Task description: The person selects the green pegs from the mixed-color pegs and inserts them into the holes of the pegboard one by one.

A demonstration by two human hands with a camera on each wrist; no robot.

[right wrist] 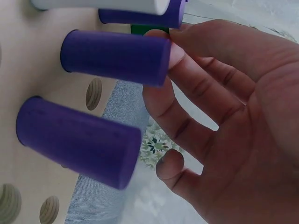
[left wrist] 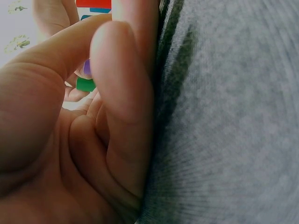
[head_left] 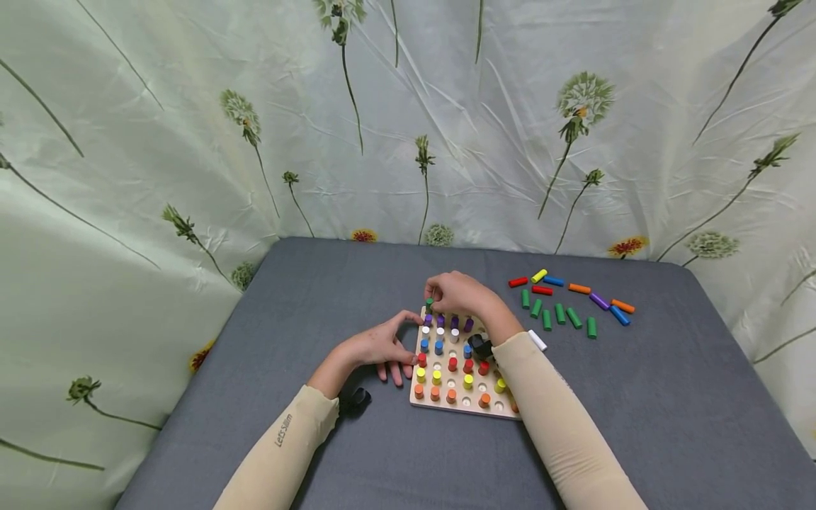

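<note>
A wooden pegboard [head_left: 446, 406] lies on the table, bearing rows of purple, white, blue, red, yellow and orange pegs. At its far left corner my right hand [head_left: 462, 294] pinches a green peg [head_left: 429, 304] upright between thumb and fingers. Two purple pegs [right wrist: 74, 140] stand large before that hand in the right wrist view and partly cover the green peg [right wrist: 148, 29]. My left hand [head_left: 379, 345] rests by the board's left edge, thumb near the red row and index finger near the far corner. Its other fingers lie on the table.
Several loose green pegs [head_left: 560, 314] lie right of the board. Beyond them are scattered red, yellow, blue, orange and purple pegs [head_left: 599, 301]. A loose white peg [head_left: 537, 341] lies near the right forearm. The grey table [head_left: 306, 304] meets a flower-printed curtain [head_left: 382, 177] behind.
</note>
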